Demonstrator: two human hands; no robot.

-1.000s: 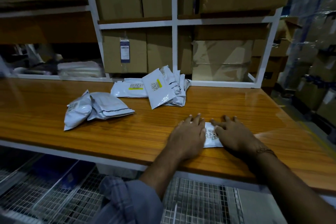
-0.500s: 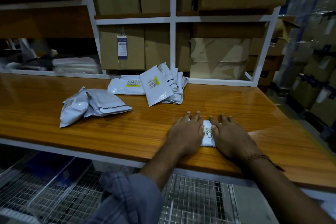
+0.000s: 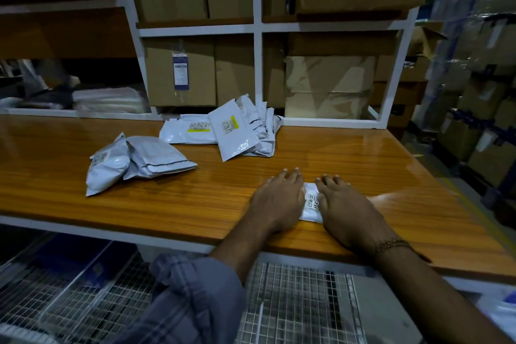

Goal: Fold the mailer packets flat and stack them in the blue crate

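Observation:
A small white mailer packet (image 3: 311, 201) with a barcode label lies on the wooden table (image 3: 195, 198) near its front edge. My left hand (image 3: 276, 198) presses flat on its left side and my right hand (image 3: 344, 204) presses flat on its right side, fingers straight; only a narrow strip of the packet shows between them. Two puffy grey packets (image 3: 134, 160) lie to the left. A pile of several white packets (image 3: 231, 131) leans at the back of the table. A dark blue crate (image 3: 69, 260) shows dimly under the table at the lower left.
White shelving (image 3: 258, 28) full of cardboard boxes rises behind the table. Wire mesh racks (image 3: 293, 301) sit below the table's front edge. Wrapped stacks of boxes (image 3: 480, 78) stand to the right, beyond the table's end.
Both hands stay pressed on the small packet and have closed in on each other, so less of the packet shows between them. The view has shifted slightly.

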